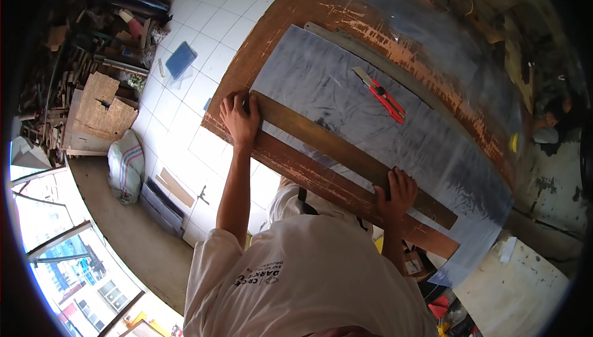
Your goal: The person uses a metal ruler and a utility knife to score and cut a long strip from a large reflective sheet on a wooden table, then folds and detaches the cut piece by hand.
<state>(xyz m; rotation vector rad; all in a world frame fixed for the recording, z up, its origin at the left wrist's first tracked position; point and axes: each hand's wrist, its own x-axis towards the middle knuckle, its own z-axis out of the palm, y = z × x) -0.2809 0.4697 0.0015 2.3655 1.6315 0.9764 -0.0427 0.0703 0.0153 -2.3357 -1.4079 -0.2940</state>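
Observation:
A long brown wooden strip (321, 139) lies slantwise across a blue-grey, streaked sheet (296, 71) on a worn brown tabletop (253, 47). My left hand (239, 118) grips the strip's far-left end, with curled fingers and the thumb against it. Toward the right end, my right hand (398, 194) straddles the strip, thumb on the near side and fingers over it. Beyond the strip, a red utility knife (384, 99) rests on the sheet with its blade out. Neither hand touches the knife.
A second, greyish strip (395, 81) lies along the sheet's far edge. The sheet's right end hangs past the table edge. Scrap wood (80, 84) is heaped at the left, near a white sack (126, 167). A pale board (513, 287) stands at the lower right.

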